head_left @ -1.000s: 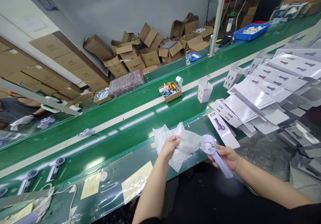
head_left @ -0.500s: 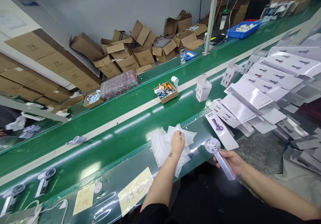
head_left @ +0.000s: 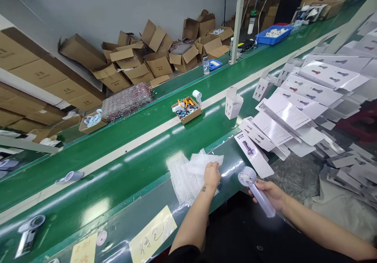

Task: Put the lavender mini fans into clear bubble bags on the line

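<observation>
My left hand [head_left: 212, 175] is closed on the edge of a translucent plastic bag [head_left: 200, 163], which lies partly over a pile of similar bags [head_left: 179, 182] at the bench edge. In my right hand [head_left: 272, 193] is a pale lilac handheld fan [head_left: 246, 176], gripped by its handle with the round head tilted up to the left. Just beyond the fan lies a flat white printed carton [head_left: 253, 155] with a fan picture on it.
Flattened cartons [head_left: 290, 125] are heaped on the right. On the green conveyor [head_left: 147, 153] stand a small upright carton [head_left: 233, 105] and a cardboard tray [head_left: 191, 117] of small parts. More fans [head_left: 29, 233] lie at left. A handwritten yellow paper [head_left: 153, 235] sits near the front edge.
My left hand has drawn the top bag to the right across the pile. My right hand keeps its hold on the fan. The view has turned slightly to the right.
</observation>
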